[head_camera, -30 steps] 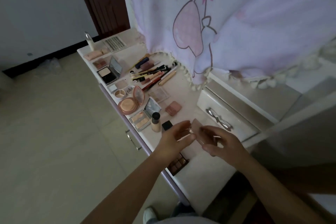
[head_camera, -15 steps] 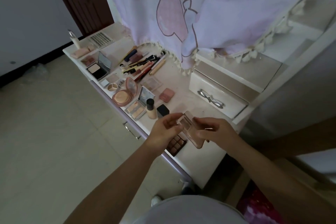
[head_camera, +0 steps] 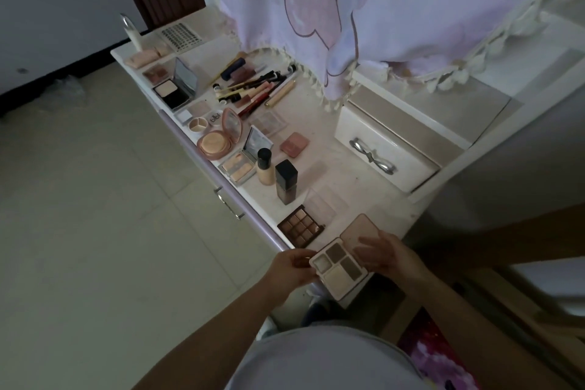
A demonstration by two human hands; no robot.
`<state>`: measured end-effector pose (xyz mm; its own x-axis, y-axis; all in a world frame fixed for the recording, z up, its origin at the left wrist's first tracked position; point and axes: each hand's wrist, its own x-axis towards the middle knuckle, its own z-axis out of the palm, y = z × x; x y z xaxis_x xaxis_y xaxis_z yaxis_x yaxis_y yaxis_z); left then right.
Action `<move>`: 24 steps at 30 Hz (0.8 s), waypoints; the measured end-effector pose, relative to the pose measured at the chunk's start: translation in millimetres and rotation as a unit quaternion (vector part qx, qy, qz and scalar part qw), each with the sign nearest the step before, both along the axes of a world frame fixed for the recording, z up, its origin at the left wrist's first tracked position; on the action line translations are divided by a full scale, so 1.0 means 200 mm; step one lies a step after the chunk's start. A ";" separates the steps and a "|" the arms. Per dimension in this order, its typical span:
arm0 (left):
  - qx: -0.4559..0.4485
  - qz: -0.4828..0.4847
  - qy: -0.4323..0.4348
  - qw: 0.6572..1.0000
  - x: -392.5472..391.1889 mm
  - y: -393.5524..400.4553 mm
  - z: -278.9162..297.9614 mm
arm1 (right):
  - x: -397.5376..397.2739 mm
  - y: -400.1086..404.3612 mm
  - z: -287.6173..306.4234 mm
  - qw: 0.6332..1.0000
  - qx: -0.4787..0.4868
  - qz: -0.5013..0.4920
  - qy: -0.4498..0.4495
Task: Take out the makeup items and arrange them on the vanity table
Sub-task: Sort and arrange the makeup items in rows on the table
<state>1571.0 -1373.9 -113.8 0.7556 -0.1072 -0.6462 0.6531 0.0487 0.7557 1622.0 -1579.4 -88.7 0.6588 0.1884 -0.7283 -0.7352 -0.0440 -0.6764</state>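
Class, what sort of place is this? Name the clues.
Probably a bedroom dressing corner at home: a white vanity table spread with makeup, a small drawer unit, and a cartoon-print cloth draped behind it.

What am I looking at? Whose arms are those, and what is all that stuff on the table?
The camera sits on a person's head and looks down, so the arms at the bottom belong to that person. The left hand and right hand together hold an open palette with four colours, just at the near corner of the vanity table. On the table lie many makeup things: a dark palette, two bottles standing up, a round pink compact lying open, and a heap of brushes and pencils. A curtain with pink drawings hangs behind.
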 end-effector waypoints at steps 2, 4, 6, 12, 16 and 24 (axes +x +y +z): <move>0.009 0.007 0.017 1.000 -0.01 -0.02 -0.03 | 0.00 0.01 -0.05 0.999 -0.023 0.020 0.008; 0.027 0.020 0.034 0.999 -0.02 -0.02 -0.06 | 0.01 0.02 -0.09 0.998 -0.051 0.023 0.001; 0.062 0.030 0.042 0.997 -0.02 -0.02 -0.08 | 0.03 0.03 -0.10 0.997 -0.072 0.027 -0.005; 0.154 0.040 0.046 0.986 -0.01 -0.03 -0.09 | 0.09 0.02 -0.10 0.992 -0.116 0.037 -0.027; 0.203 0.018 0.041 0.978 -0.01 -0.04 -0.07 | 0.11 0.00 -0.08 0.979 -0.191 0.051 -0.045; 0.324 -0.056 -0.033 0.944 -0.03 0.02 -0.07 | 0.21 0.03 0.03 0.903 -0.308 0.169 -0.247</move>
